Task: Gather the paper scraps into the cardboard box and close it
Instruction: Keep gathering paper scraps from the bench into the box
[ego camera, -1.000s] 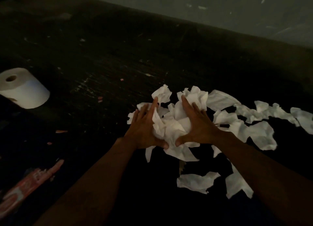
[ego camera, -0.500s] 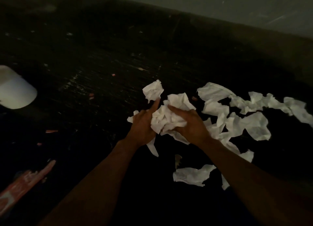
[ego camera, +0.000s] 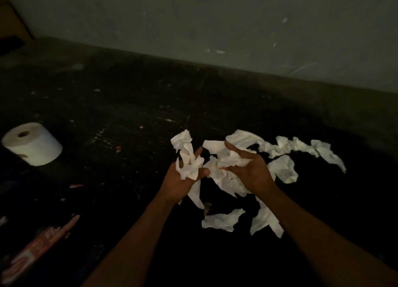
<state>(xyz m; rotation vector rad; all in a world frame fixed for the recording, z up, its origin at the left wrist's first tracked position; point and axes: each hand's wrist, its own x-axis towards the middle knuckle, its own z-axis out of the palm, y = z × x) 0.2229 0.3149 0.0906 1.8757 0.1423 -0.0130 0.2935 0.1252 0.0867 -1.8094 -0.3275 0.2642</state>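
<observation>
White crumpled paper scraps (ego camera: 280, 168), light and soft, likely compress easily; left hand (ego camera: 178, 183) and right hand (ego camera: 252, 174) fingers curl around bunches, more lying toward three o'clock.

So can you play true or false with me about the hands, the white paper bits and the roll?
1. Both hands have paper in them. True: the left hand and the right hand each clutch crumpled paper scraps.
2. All the paper is picked up. False: loose pieces still lie on the dark surface, near the arms and off to the right.
3. A white roll sits on the left. True.
4. The roll is standing up straight. False: it is tipped, with its hole facing up and to the left.
5. The cardboard box is open beside the hands. False: no box can be seen in this picture.
</observation>
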